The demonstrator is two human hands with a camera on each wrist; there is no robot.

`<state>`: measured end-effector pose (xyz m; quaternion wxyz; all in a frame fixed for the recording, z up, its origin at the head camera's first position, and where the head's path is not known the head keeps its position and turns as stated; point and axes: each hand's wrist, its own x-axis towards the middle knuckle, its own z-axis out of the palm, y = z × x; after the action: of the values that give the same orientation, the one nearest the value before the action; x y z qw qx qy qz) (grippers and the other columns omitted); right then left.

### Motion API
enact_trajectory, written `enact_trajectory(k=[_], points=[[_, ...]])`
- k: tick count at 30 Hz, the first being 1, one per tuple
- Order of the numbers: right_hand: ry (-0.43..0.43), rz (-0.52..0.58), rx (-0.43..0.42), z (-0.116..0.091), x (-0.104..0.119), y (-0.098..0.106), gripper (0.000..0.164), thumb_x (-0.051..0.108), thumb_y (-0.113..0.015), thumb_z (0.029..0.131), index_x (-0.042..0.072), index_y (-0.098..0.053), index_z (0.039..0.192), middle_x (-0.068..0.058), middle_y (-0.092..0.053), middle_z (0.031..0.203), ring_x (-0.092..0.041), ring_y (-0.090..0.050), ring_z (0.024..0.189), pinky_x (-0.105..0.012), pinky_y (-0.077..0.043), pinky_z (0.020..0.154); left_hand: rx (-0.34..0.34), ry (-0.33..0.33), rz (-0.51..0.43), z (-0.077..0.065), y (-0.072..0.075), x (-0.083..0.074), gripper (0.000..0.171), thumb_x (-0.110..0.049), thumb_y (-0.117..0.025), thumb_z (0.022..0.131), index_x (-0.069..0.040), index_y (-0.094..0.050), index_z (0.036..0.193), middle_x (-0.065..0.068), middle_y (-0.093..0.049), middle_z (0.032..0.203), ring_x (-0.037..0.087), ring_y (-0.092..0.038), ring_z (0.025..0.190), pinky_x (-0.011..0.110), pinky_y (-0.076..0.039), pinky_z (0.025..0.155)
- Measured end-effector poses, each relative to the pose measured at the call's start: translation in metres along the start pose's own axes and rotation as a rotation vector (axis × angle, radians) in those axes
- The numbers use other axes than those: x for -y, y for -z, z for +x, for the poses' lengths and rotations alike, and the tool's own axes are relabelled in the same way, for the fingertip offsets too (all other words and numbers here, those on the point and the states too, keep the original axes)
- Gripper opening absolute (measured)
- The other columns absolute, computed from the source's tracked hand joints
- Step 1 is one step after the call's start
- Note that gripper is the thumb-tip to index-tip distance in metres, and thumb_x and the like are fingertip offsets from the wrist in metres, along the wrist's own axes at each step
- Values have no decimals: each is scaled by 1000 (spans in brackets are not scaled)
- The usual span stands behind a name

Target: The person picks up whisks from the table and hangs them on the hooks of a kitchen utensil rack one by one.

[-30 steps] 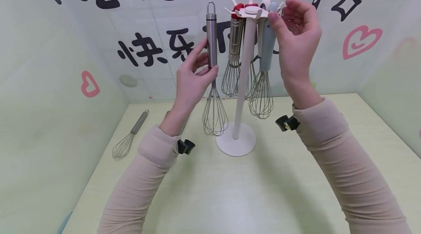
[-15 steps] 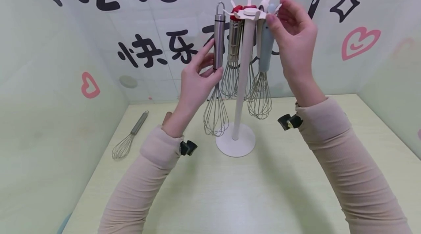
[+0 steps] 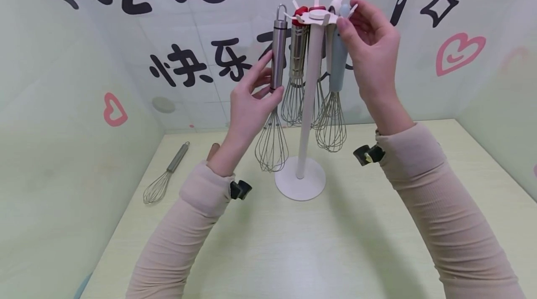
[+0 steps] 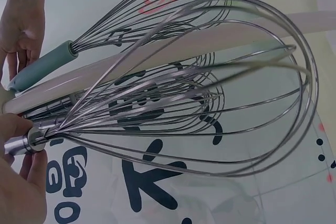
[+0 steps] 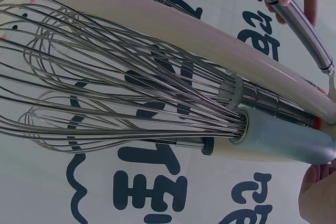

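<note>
My left hand [image 3: 251,100] grips a steel whisk [image 3: 278,59] by the lower part of its handle, wires downward. The whisk's top loop overlaps a left hook of the white hanging stand [image 3: 309,103]. At the stand's top right, my right hand [image 3: 375,52] pinches the hooked rim between thumb and fingers, beside a whisk with a light blue handle [image 3: 339,63]. A steel-handled whisk with a red top [image 3: 298,52] hangs left of the pole, others behind it. In the right wrist view, the held whisk's handle [image 5: 307,32] slants toward the stand's top.
Another steel whisk [image 3: 175,159] lies on the table [image 3: 268,247] at the left. A brown handle end [image 3: 213,150] shows behind my left wrist, its rest hidden. The stand's round white base [image 3: 299,191] sits on the table before a lettered backdrop [image 3: 189,107].
My left hand has carried the whisk right, bringing its loop to the stand's left hook; lately its wire end swung slightly left. My right hand and the stand's top shifted slightly left.
</note>
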<state>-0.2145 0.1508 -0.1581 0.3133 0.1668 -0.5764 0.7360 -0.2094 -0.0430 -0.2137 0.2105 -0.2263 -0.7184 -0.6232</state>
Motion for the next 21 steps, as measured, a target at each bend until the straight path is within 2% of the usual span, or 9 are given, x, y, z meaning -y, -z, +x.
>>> enact_trajectory(k=[11,21], points=[[4,9,-2,1,-1,0,34,-1,-66,85,-3,-60,118,-2,-61,101,-14,-57,96,-19,-49,90,-5,-8,10,-2,-3,2,59,3,-63,83,-13,-51,139,16,-59,119,21,-61,107,21,-55,92],[0,12,-10,2,-3,1,32,0,-67,84,0,-63,116,-1,-62,100,-13,-57,95,-19,-49,89,-33,-40,51,-2,-3,3,62,6,-68,80,-12,-52,137,15,-55,115,22,-63,106,23,-59,82]])
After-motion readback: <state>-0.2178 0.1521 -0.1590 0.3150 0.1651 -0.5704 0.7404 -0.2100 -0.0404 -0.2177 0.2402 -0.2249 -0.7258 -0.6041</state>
